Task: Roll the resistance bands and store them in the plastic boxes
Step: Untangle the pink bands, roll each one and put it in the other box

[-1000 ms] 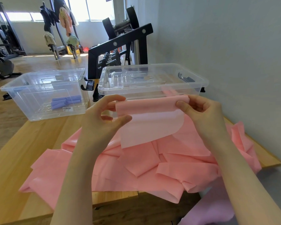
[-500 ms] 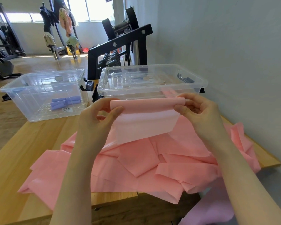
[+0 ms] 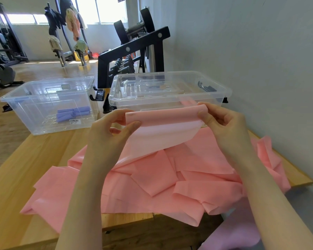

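— Pink resistance band (image 3: 163,121), thin and flat like a sheet: where is it?

— You hold its partly rolled end up above the wooden table (image 3: 16,177), just in front of the clear plastic box on the right (image 3: 170,98). Your left hand (image 3: 110,134) pinches the left end of the roll between thumb and fingers; your right hand (image 3: 222,123) grips the right end the same way. A loose flap hangs down from the roll.

— And beneath it?

— The rest of the pink band lies crumpled in folds (image 3: 152,181) across the table, some spilling over the near edge. A pale lilac sheet (image 3: 233,231) shows below the table's near right corner.

— What stands around you?

— The right box has a clear lid lying inside it. To its left is a second clear plastic box (image 3: 49,103), holding purple rolled bands (image 3: 72,113). Behind both stands a black dumbbell rack (image 3: 132,49), against the grey wall (image 3: 251,51) on your right.
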